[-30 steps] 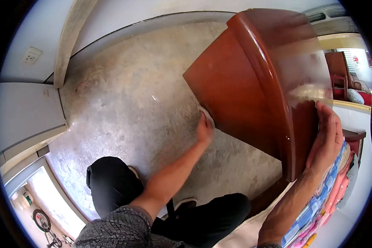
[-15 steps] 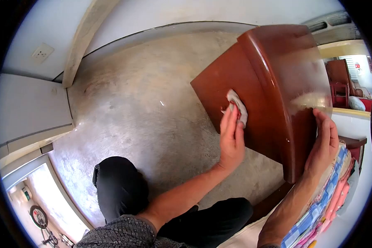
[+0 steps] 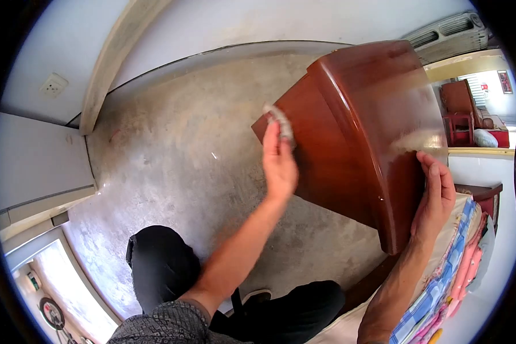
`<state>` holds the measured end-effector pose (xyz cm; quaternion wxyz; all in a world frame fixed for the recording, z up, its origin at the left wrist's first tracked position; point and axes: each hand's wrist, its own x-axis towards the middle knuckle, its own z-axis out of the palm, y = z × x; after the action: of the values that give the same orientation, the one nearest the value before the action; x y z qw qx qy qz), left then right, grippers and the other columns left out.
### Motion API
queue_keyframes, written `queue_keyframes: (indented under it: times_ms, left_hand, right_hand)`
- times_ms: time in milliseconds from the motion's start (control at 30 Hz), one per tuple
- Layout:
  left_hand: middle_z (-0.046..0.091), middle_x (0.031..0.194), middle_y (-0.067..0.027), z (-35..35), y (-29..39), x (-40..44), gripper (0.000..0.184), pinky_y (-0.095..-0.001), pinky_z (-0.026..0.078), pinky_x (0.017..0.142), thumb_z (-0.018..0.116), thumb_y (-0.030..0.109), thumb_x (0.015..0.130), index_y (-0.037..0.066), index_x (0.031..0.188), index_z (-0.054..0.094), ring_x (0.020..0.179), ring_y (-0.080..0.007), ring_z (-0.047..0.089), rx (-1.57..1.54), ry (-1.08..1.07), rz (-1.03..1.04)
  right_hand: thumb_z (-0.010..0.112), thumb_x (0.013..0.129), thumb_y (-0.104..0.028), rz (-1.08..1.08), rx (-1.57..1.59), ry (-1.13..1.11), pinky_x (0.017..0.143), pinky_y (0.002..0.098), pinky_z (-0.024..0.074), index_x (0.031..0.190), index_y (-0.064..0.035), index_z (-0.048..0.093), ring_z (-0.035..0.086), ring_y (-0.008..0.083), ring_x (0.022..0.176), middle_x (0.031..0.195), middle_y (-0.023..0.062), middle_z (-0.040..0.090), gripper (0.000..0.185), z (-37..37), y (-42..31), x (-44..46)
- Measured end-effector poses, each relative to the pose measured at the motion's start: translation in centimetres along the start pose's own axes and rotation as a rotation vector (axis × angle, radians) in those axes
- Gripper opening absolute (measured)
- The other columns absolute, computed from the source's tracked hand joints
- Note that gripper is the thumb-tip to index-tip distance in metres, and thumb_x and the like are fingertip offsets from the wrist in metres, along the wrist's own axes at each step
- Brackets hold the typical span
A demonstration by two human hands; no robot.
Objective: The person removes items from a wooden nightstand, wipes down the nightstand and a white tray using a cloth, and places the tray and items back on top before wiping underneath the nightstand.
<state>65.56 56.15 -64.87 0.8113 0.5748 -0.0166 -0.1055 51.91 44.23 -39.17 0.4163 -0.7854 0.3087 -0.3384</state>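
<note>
A glossy reddish-brown wooden cabinet [image 3: 338, 132] with a rounded top edge stands at right of centre. My left hand [image 3: 280, 172] is closed on a pale, crumpled cloth [image 3: 282, 121], slightly blurred by motion. The cloth lies against the cabinet's side panel, close to its far left corner. My right hand [image 3: 436, 195] grips the cabinet's near right edge, its index fingertip against the glossy surface and its other fingers bent. The thumb of that hand is hidden.
Folded bedding [image 3: 436, 275] lies under my right forearm. Bare concrete floor [image 3: 172, 160] spreads left of the cabinet. A white cabinet [image 3: 43, 163] stands at far left by a doorway. A grey radiator-like unit [image 3: 450, 37] is at upper right. My knee [image 3: 161, 258] is below.
My left hand has slid the cloth left and slightly up along the panel toward its far corner. My right hand keeps its place on the edge. The whole view has shifted slightly.
</note>
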Motion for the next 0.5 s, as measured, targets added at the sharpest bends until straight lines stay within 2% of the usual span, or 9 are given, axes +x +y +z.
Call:
queue_keyframes:
  times_ms: [67,133,233,300,367,400,467,500]
  left_hand:
    - [0.042,0.161,-0.0174,2.2,7.2,-1.2,0.047,-0.0383,0.030,0.121,0.051,0.005,0.106,0.001,0.152,0.048,0.147,-0.0290,0.041,0.137,-0.077,0.228]
    - [0.044,0.157,-0.0199,3.5,12.1,-2.4,0.047,-0.0403,0.032,0.120,0.054,-0.001,0.102,-0.002,0.149,0.050,0.145,-0.0335,0.043,0.185,-0.130,0.421]
    - [0.044,0.156,-0.0209,3.1,9.3,-6.0,0.050,-0.0428,0.035,0.118,0.060,-0.005,0.097,0.000,0.147,0.053,0.143,-0.0368,0.043,0.201,-0.171,0.457]
    - [0.039,0.158,-0.0205,2.2,4.9,-10.9,0.053,-0.0428,0.035,0.118,0.059,-0.005,0.099,0.000,0.150,0.048,0.143,-0.0378,0.042,0.220,-0.247,0.359]
    - [0.037,0.159,-0.0202,1.1,1.0,-15.5,0.052,-0.0417,0.036,0.117,0.053,-0.001,0.104,0.001,0.155,0.041,0.143,-0.0373,0.042,0.230,-0.287,0.119]
    - [0.037,0.159,-0.0202,0.9,-1.5,-16.9,0.052,-0.0417,0.036,0.117,0.053,-0.001,0.104,0.001,0.155,0.041,0.143,-0.0373,0.042,0.229,-0.281,0.120]
    - [0.036,0.160,-0.0208,0.4,-6.8,-18.1,0.052,-0.0402,0.037,0.116,0.045,0.008,0.109,0.001,0.159,0.031,0.142,-0.0355,0.042,0.384,-0.152,-0.070]
    - [0.036,0.160,-0.0208,0.2,-9.2,-17.3,0.052,-0.0402,0.037,0.116,0.045,0.008,0.109,0.001,0.159,0.031,0.142,-0.0355,0.042,0.385,-0.152,-0.067]
  right_hand:
    - [0.062,0.104,-0.015,-0.010,0.010,-0.014,0.108,0.0334,0.0430,0.111,0.0020,0.072,0.065,0.0189,0.112,0.116,0.0125,0.074,0.021,0.2,-0.1,0.1]
    - [0.062,0.104,-0.015,0.014,-0.025,-0.004,0.108,0.0333,0.0431,0.110,0.0018,0.072,0.065,0.0188,0.113,0.116,0.0120,0.074,0.020,0.3,-0.3,0.0]
    - [0.062,0.104,-0.015,-0.001,-0.082,-0.011,0.108,0.0335,0.0431,0.111,0.0017,0.073,0.065,0.0191,0.113,0.116,0.0115,0.074,0.021,0.5,-0.4,0.0]
    - [0.062,0.104,-0.016,-0.005,-0.104,-0.017,0.108,0.0337,0.0430,0.111,0.0015,0.073,0.065,0.0194,0.114,0.116,0.0114,0.074,0.021,0.6,-0.5,-0.1]
    - [0.062,0.104,-0.017,-0.005,-0.136,-0.013,0.108,0.0339,0.0429,0.111,0.0014,0.073,0.064,0.0196,0.114,0.116,0.0113,0.074,0.022,0.8,-0.7,-0.2]
    - [0.062,0.104,-0.017,-0.003,-0.149,-0.008,0.109,0.0340,0.0428,0.111,0.0014,0.073,0.064,0.0196,0.115,0.116,0.0111,0.074,0.022,0.8,-0.9,-0.2]
    - [0.061,0.105,-0.017,-0.003,-0.156,-0.005,0.109,0.0341,0.0427,0.111,0.0013,0.073,0.064,0.0195,0.115,0.116,0.0110,0.074,0.023,0.8,-0.8,-0.2]
    - [0.061,0.105,-0.017,-0.009,-0.164,-0.021,0.109,0.0341,0.0425,0.111,0.0013,0.073,0.064,0.0194,0.115,0.116,0.0109,0.074,0.023,0.5,-0.5,0.0]
